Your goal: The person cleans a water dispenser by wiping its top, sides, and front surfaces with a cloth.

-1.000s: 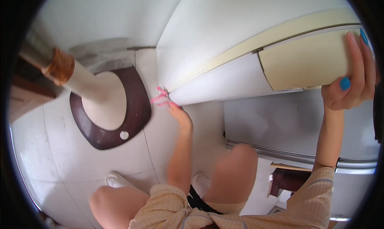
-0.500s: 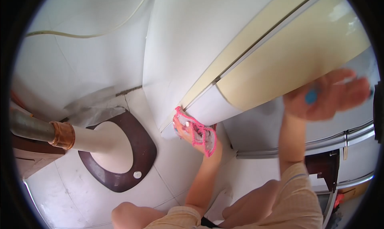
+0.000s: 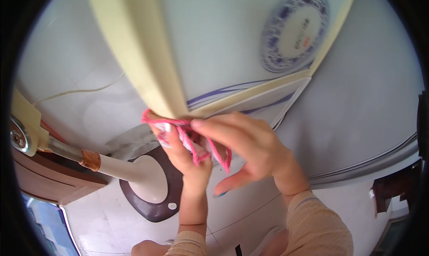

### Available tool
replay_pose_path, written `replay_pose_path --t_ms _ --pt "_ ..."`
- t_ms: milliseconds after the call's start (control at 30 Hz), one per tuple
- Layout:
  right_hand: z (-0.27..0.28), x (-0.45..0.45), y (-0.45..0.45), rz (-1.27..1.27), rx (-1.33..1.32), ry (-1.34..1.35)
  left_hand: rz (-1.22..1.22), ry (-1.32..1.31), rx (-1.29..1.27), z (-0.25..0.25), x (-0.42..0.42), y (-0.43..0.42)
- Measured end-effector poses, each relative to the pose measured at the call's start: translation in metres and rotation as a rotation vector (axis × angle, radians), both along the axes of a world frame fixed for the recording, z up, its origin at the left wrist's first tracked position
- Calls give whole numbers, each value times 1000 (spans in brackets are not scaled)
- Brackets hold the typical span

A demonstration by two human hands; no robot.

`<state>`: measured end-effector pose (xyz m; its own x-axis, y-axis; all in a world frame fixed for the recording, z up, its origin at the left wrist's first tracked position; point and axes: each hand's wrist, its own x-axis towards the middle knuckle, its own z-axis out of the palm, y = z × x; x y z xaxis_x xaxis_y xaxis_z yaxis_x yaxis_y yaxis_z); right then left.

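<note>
My left hand (image 3: pixel 181 155) is wrapped around a bunched cloth with a pink edge (image 3: pixel 201 154), near the lower corner of a pale panel with a cream frame (image 3: pixel 154 73). The cloth is close to the frame's lower end; whether it touches cannot be made out. Just right of the cloth, my right hand (image 3: pixel 252 146) has its fingers stretched out and the thumb spread away below. Its fingertips reach the cloth's upper edge, but contact is unclear. An oval blue-and-white patterned label (image 3: pixel 295 32) shows on the pale panel.
Left of my hands, a white pole (image 3: pixel 111 165) rises from a dark brown base (image 3: pixel 152 210) on the tiled floor. A brown wooden piece of furniture (image 3: pixel 53 175) stands at the far left. A thin cord (image 3: pixel 80 91) hangs along the wall. A grey surface (image 3: pixel 357 113) lies to the right.
My view has shifted, bringing the label into sight. My right hand has moved left from the far right to beside the cloth. My left hand still holds the cloth, now higher in view.
</note>
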<state>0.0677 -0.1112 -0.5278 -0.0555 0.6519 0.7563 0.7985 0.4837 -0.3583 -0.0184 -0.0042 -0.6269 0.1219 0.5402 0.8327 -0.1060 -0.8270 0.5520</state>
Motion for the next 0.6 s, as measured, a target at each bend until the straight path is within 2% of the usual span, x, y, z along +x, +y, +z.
replay_pose_path --t_ms 33,100,133,167,233,267,300,367,433,500,567,600 --pt "-1 0 -4 -44 10 -73 136 38 225 16 0 3" --pt "-6 0 -13 -124 -1 -22 243 170 407 33 -5 9" --pt "-11 5 -13 -166 32 12 336 281 384 43 -8 1" --pt "-10 9 -14 -193 -7 101 344 302 528 56 -6 -2" --pt "-7 16 -8 -230 19 251 490 554 800 77 -10 -6" --pt "-2 23 -13 -196 21 310 394 578 836 85 -9 -4" --pt "1 27 -17 -193 12 315 429 587 938 90 -9 1" --pt "11 36 -33 -110 -32 296 285 452 885 93 -8 2" --pt "17 44 -38 -133 68 234 268 509 849 105 -25 2" --pt "24 47 -42 -165 61 436 206 510 782 105 -33 7" --pt "30 50 -45 -179 62 511 650 784 905 98 -32 10" --pt "31 52 -47 -190 70 515 712 745 944 93 -26 11"
